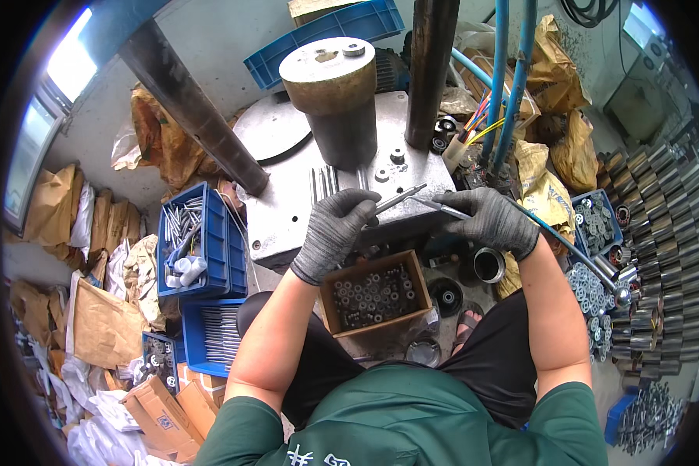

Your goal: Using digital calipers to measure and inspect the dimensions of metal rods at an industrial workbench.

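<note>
Both of my hands wear grey knit gloves and are raised over the front edge of a steel machine plate [276, 221]. My left hand [335, 233] is closed on a slim metal shaft [401, 197] that points up and to the right. In my right hand [493, 220] is a second metal shaft [441, 206], gripped near its right end. The tips of the two shafts come close together; I cannot tell whether they touch. Behind my left hand, several metal pins [322, 183] lie on the plate. A small dark ring part [397, 156] and a grey one [381, 176] rest farther right.
A thick press ram [339, 116] stands on the plate between two dark columns [202, 116]. Below my hands is a cardboard box [342, 329] of small rings. Blue bins [237, 233] with metal rods stand left; stacked metal cylinders [652, 256] and blue hoses [512, 93] are right.
</note>
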Demonstrator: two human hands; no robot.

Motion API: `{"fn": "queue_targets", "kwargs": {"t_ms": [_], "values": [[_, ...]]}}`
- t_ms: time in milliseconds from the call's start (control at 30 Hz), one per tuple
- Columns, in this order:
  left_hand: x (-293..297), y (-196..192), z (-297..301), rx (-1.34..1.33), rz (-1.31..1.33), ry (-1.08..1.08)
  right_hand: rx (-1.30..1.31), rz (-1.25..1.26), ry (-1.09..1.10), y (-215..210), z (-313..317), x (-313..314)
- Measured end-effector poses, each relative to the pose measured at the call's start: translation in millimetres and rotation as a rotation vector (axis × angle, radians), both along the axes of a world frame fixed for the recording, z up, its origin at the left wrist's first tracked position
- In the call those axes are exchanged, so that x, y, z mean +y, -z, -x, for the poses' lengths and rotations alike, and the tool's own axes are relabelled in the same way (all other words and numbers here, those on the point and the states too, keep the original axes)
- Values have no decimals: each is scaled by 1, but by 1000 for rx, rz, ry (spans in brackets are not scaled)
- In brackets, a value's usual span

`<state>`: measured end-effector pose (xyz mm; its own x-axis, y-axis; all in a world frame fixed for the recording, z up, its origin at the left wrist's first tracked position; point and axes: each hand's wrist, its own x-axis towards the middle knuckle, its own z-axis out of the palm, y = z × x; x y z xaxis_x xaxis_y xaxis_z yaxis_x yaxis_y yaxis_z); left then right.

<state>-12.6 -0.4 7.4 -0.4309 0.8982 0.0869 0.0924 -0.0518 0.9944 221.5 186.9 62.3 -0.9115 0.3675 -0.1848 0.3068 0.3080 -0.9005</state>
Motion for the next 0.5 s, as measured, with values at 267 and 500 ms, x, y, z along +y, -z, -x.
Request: {"fn": "queue_targets", "kwargs": {"t_ms": [267, 500], "values": [[3, 5, -4, -220, 92, 76, -56, -200, -69, 13, 13, -14], [9, 13, -6, -321, -14, 64, -23, -137, -95, 9, 17, -20]]}}
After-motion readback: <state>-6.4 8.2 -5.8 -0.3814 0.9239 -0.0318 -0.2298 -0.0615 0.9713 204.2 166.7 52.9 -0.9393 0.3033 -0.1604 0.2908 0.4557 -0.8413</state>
